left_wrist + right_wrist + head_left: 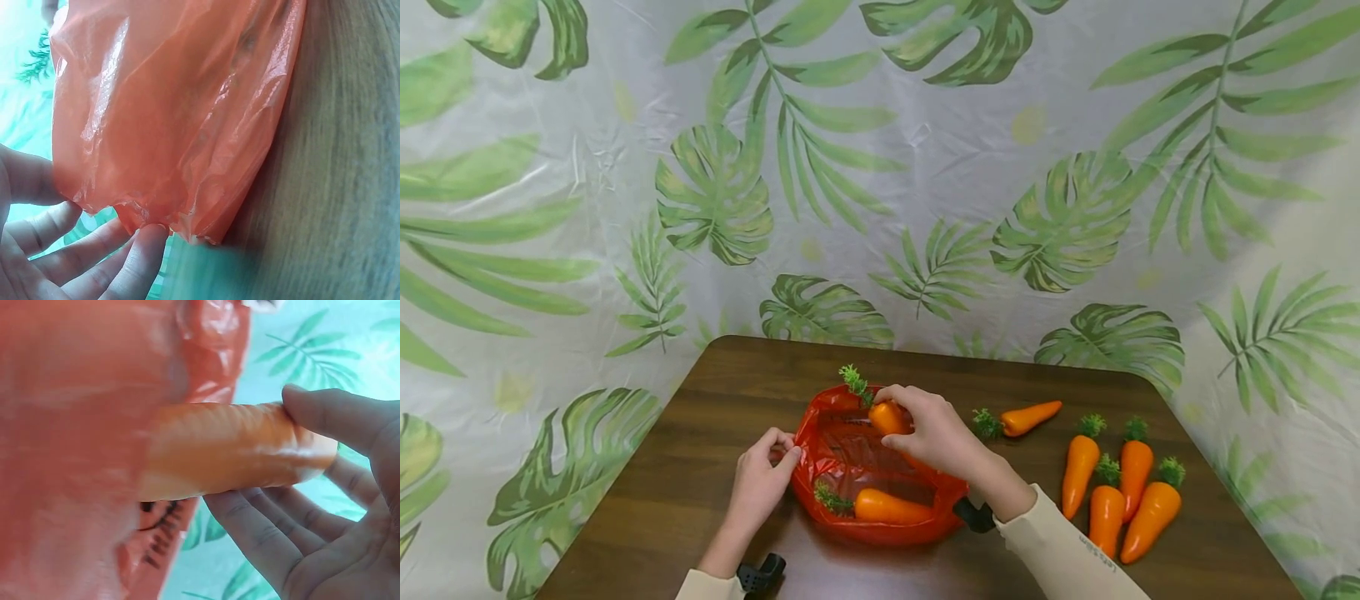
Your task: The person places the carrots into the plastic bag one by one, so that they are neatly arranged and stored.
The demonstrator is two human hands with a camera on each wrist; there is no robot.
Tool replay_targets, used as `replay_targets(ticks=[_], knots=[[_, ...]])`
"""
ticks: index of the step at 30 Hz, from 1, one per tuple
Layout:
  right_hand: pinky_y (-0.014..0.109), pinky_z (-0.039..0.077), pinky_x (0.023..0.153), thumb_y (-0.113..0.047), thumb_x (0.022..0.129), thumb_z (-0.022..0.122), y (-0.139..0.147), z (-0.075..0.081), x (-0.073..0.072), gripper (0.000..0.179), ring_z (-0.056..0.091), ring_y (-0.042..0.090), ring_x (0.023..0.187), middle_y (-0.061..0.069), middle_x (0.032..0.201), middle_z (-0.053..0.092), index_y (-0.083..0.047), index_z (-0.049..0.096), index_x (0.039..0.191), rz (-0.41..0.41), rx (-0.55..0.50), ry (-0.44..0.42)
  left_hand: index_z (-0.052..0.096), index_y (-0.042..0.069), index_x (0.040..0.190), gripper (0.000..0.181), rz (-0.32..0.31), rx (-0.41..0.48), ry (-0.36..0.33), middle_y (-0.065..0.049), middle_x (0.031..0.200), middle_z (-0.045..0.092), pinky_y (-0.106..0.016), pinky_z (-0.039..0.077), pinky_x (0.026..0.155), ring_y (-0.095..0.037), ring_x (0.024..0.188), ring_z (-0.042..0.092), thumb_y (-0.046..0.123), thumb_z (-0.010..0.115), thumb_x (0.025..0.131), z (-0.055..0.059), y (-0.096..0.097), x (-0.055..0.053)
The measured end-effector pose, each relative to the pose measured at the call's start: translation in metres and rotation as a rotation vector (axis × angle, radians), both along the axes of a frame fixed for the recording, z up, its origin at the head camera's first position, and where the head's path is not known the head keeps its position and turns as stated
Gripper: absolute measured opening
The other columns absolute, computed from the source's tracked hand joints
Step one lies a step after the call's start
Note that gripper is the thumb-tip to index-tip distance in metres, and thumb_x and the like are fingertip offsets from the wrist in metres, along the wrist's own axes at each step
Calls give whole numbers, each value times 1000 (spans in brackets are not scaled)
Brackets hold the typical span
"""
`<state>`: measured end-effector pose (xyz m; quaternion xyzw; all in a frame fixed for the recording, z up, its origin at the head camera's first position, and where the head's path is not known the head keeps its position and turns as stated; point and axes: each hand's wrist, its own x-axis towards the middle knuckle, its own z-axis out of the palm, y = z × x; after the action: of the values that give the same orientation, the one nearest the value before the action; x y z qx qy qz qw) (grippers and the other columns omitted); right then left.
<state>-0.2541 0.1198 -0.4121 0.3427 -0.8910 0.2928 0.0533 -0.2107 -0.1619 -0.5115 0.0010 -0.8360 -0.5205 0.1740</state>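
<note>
A red plastic bag (951, 500) stands with its mouth spread on the brown table. My left hand (762, 475) pinches the bag's left rim between thumb and fingers, as the left wrist view also shows. Above the bag's far side, my right hand (928, 429) grips an orange toy carrot (887, 418), its green top pointing up and left. In the right wrist view the carrot (231, 450) lies between thumb and fingers, its other end hidden behind the red plastic. Another carrot (891, 507) rests inside the bag near its front edge.
Right of the bag, a single carrot (1030, 419) lies on its side on the table (752, 367). Several more carrots (1135, 471) are grouped near the table's right edge. Behind the table hangs a leaf-patterned sheet (820, 233).
</note>
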Motion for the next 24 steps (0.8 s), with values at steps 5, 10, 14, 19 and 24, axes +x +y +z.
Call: replay_targets(ticks=[5,10,14,19,24], knots=[[31,52,82,-18,82,85,-1,-11,-1,52,59,9,96,-11,115,63,-23,60,127,43,74,4,62,16,84,14,2,0,2,-8,109,72,-38,56,79,-20,85,69,11,72,92,0,0,0],[34,52,85,-16,82,84,-3,-24,-1,53,60,10,100,-8,120,63,-24,61,129,98,148,-33,62,16,84,14,2,-1,1,-7,109,73,-39,56,80,-20,86,70,11,72,92,0,0,0],[36,51,87,-13,82,84,-5,-32,-1,52,60,12,105,-7,121,63,-25,61,127,134,208,-51,62,16,85,13,4,-2,-5,-7,110,73,-39,56,80,-21,87,69,11,72,93,-2,-1,0],[39,50,92,-13,83,83,-7,-38,-1,50,59,13,112,-10,125,63,-28,61,126,146,264,-81,62,15,84,14,7,-6,4,-7,110,73,-36,55,79,-20,86,69,11,72,93,-2,-1,-1],[40,49,91,-12,83,82,-9,-41,-1,49,59,14,111,-11,123,63,-30,63,124,149,301,-105,62,16,84,15,11,-2,7,-6,108,73,-37,55,79,-20,85,69,10,73,92,-1,0,-1]])
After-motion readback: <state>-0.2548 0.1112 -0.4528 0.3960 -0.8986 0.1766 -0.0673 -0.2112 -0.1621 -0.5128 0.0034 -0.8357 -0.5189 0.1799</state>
